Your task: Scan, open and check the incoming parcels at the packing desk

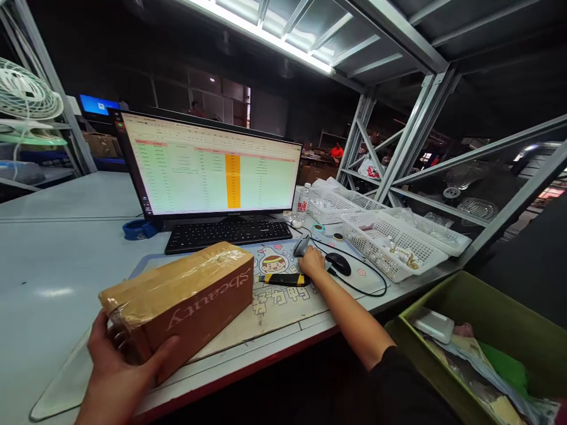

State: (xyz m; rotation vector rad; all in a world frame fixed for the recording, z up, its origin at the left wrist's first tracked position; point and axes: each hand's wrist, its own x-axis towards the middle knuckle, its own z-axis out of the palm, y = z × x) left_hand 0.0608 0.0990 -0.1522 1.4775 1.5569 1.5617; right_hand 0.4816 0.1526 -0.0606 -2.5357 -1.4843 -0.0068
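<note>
A taped brown cardboard box (208, 301) with "Sbeauty" printed on its side rests at the front of the desk mat (283, 307). My left hand (119, 366) grips its near left end, thumb along the printed side. Farther right, my right hand (312, 262) is closed around a grey handheld barcode scanner (301, 245), whose head points away from me. Just below that hand lies a yellow and black utility knife (283, 280). A black mouse (338, 264) sits to the right of the hand, beside a looping black cable.
Behind the box stand a black keyboard (225, 235) and a monitor (212, 171) showing a spreadsheet. A blue tape roll (140, 229) is left of the keyboard. White perforated baskets (390, 248) and a plastic bottle (303, 200) stand at right. A green bin (469, 295) adjoins the desk's right edge.
</note>
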